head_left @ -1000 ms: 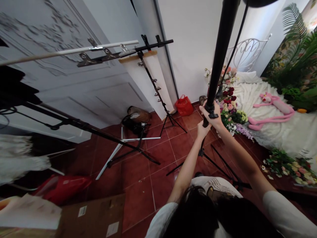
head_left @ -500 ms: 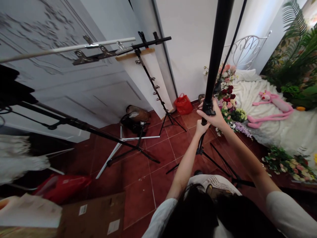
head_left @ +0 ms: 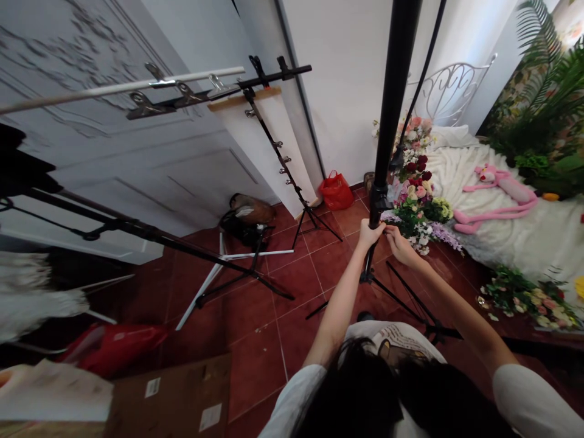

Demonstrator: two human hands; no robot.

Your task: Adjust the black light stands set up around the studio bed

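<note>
A tall black light stand (head_left: 393,91) rises before me, leaning slightly in view, its legs spread on the floor. My left hand (head_left: 371,232) is closed around its pole, just below the black collar (head_left: 379,198). My right hand (head_left: 396,241) sits at the pole's right side, touching or nearly touching the left fingertips. Its thumb and fingers are pinched together; whatever they grip, perhaps a small part on the stand, is hidden by the fingers.
Left of me stand a clip-hung backdrop stand (head_left: 262,121) and another black stand (head_left: 150,231). A red bag (head_left: 336,191) lies by the wall. Flowers (head_left: 417,198) and a pink plush toy (head_left: 511,191) on white cloth are at right; a cardboard box (head_left: 173,395) is lower left.
My right hand has let go of the collar and come down the pole to beside my left hand, its fingers now pinched. The left hand keeps its hold on the pole.
</note>
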